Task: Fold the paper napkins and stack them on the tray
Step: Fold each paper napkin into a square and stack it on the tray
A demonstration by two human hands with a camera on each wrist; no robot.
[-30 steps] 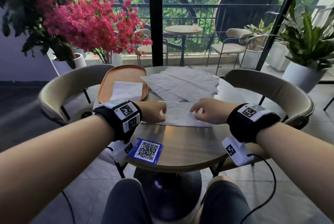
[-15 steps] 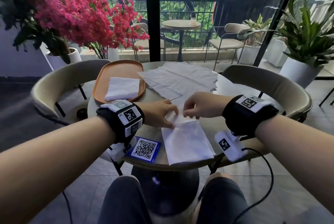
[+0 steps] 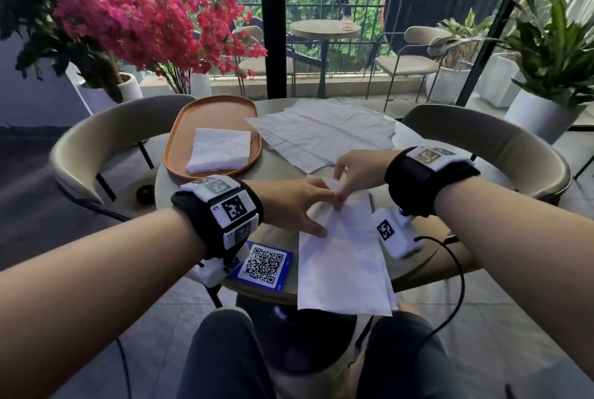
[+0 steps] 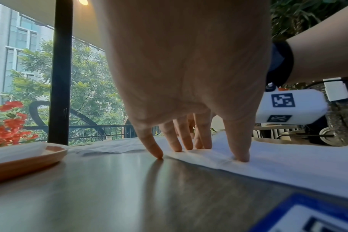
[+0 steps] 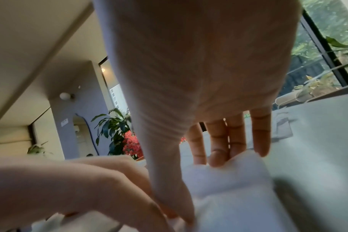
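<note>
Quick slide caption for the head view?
Left hand presses the half-folded napkin while right hand lifts its far end; one folded napkin on tray.

Right wrist view: we see the napkin point(image 5: 228, 180) and left hand point(image 5: 73, 185) blurred; the fold line is unreadable. Head view: the left hand point(image 3: 289, 205) covers the napkin's point(image 3: 340, 257) far-left edge. We cannot count the stack point(image 3: 220, 149) on the tray point(image 3: 180, 128).

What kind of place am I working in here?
Most likely a cafe or restaurant seating area beside a terrace. A small round table with curved chairs stands by a glass wall, a matching table and chairs sit outside, and potted plants stand around.
</note>
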